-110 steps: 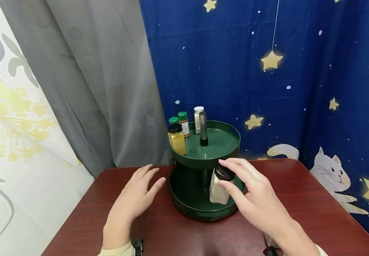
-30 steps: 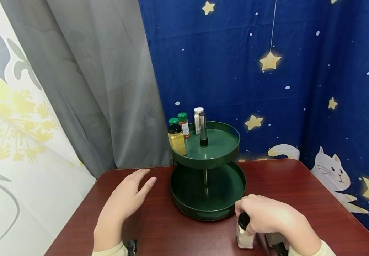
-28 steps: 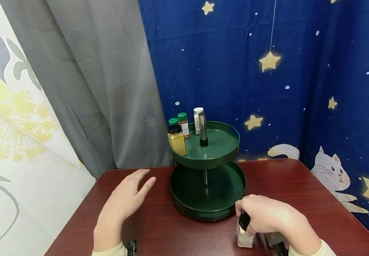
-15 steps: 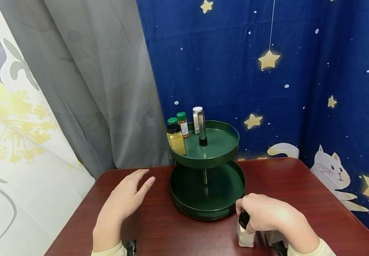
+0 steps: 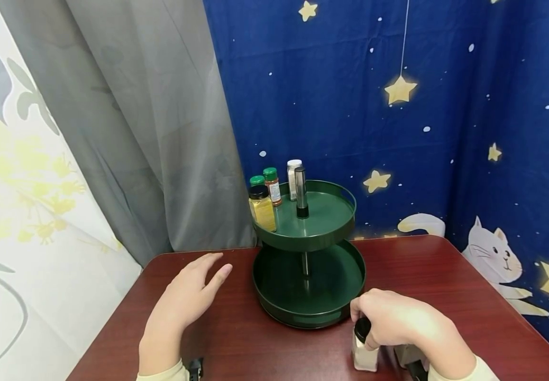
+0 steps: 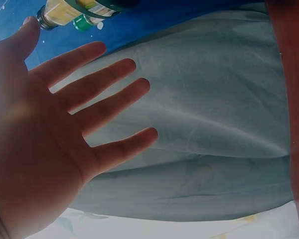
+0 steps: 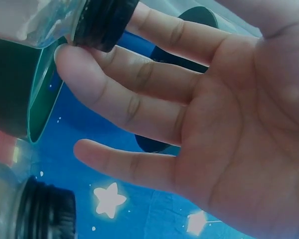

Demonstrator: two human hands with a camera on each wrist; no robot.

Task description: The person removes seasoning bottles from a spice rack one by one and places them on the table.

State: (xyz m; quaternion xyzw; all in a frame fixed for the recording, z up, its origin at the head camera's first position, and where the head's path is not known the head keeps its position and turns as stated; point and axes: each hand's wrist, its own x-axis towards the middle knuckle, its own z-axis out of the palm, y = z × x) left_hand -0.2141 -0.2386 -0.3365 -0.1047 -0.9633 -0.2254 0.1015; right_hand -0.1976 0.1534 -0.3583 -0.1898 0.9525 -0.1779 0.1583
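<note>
My right hand [image 5: 395,317] pinches the black cap of a clear spice jar [image 5: 365,357] with pale powder. The jar stands upright on the table, right of the green two-tier turntable [image 5: 305,244]. In the right wrist view, bent fingers [image 7: 84,74] lie against that jar's black cap [image 7: 102,22]; the thumb is mostly out of frame. My left hand [image 5: 181,296] hovers left of the turntable, fingers spread and holding nothing, as the left wrist view shows the bare palm [image 6: 45,134].
The upper tier bears a yellow black-capped jar [image 5: 262,214], a red-filled green-capped bottle [image 5: 273,188], another green cap [image 5: 257,180] and a white-capped bottle [image 5: 294,180]. Another black-capped jar [image 5: 406,354] is partly hidden by the right wrist. Curtains [image 5: 198,132] hang behind the table [image 5: 255,349].
Since the oldest frame, my right hand has brought the pale-powder jar from the lower tier's front to the table at the right. Over the last second both hands stay nearly still.
</note>
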